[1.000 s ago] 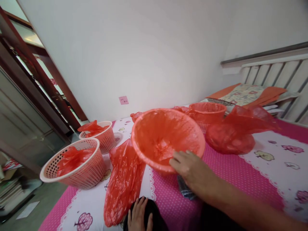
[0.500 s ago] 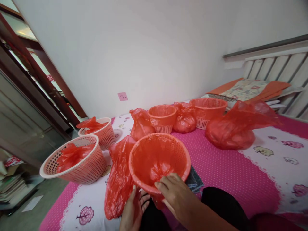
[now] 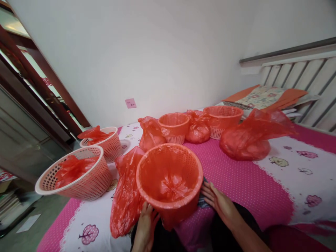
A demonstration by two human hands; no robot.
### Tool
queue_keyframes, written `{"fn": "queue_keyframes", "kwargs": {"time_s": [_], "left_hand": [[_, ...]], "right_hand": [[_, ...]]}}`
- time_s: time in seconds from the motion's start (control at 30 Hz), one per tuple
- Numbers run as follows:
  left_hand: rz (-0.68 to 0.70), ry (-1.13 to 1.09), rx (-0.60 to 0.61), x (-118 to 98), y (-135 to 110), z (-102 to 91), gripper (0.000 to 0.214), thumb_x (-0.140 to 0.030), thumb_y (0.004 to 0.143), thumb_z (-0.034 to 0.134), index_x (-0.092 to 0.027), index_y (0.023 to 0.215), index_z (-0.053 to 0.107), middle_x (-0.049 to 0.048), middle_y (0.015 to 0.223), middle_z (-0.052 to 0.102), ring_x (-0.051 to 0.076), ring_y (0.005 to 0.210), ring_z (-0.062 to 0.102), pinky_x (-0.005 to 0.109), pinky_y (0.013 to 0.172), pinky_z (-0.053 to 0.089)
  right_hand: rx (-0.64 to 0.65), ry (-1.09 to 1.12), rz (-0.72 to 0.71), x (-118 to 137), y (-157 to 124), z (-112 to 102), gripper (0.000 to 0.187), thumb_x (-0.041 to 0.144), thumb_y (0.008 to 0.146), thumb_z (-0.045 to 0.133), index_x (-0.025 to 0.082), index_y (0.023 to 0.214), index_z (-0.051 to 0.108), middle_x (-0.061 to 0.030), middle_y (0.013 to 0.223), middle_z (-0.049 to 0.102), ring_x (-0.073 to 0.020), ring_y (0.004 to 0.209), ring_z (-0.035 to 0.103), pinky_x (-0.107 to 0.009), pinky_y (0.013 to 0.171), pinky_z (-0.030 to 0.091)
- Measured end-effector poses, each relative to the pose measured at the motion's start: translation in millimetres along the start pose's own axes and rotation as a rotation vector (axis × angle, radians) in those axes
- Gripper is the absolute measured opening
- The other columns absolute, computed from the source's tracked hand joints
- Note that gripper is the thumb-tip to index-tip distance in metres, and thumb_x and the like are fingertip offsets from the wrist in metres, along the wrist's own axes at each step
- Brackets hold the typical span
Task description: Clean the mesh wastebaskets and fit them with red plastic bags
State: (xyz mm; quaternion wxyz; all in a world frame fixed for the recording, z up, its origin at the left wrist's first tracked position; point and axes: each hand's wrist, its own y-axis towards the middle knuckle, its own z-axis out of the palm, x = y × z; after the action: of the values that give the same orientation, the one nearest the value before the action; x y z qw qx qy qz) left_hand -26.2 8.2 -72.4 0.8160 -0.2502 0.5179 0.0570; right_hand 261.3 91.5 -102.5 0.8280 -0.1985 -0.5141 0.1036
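A basket lined with a red plastic bag [image 3: 170,206] stands at the bed's near edge; the bag is folded over its rim and bunched at the bottom inside. Against its lower left side is my left hand [image 3: 147,222], cupped, thumb toward the rim, some fingers hidden behind the basket. On the other side, my right hand [image 3: 215,197] has its fingers stretched out flat at the basket's wall; whether they press on it I cannot tell. A loose red plastic bag [image 3: 126,196] lies left of this basket. Some dark cloth [image 3: 202,200] shows beside my right fingertips.
Two pink baskets [image 3: 101,178] with red bags inside stand at the left. Farther back are two bag-lined baskets [image 3: 175,139] and several filled red bags [image 3: 244,145]. Folded cloths [image 3: 262,101] lie by the radiator [image 3: 296,75]. A white wall [image 3: 157,52] bounds the bed.
My right hand has left the basket's inside and moved right, to its outer wall. The left hand stays at the lower left side. The view has shifted slightly.
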Motion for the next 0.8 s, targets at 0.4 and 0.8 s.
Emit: {"fn": "queue_keyframes", "kwargs": {"time_s": [0.4,0.8], "left_hand": [[-0.118,-0.428,-0.067,-19,-13,9.4,0.025,-0.021,0.095,0.063,-0.023,0.119,0.072,0.0086,0.102,0.082,0.025,0.092,0.079,0.037,0.079,0.067],[-0.021,-0.620,-0.187,-69,-2,7.7,0.034,-0.006,0.100,0.052,-0.017,0.125,0.072,0.0051,0.093,0.085,0.016,0.082,0.081,0.027,0.079,0.068]], "right_hand": [[0.333,0.274,0.030,9,-29,28,0.046,0.055,0.086,0.079,0.024,0.120,0.077,-0.0114,0.123,0.079,-0.0286,0.111,0.076,-0.044,0.098,0.058],[0.298,0.240,-0.097,46,-50,40,0.035,0.034,0.074,0.095,0.021,0.105,0.083,-0.0067,0.103,0.083,-0.0179,0.081,0.077,-0.027,0.073,0.064]]}}
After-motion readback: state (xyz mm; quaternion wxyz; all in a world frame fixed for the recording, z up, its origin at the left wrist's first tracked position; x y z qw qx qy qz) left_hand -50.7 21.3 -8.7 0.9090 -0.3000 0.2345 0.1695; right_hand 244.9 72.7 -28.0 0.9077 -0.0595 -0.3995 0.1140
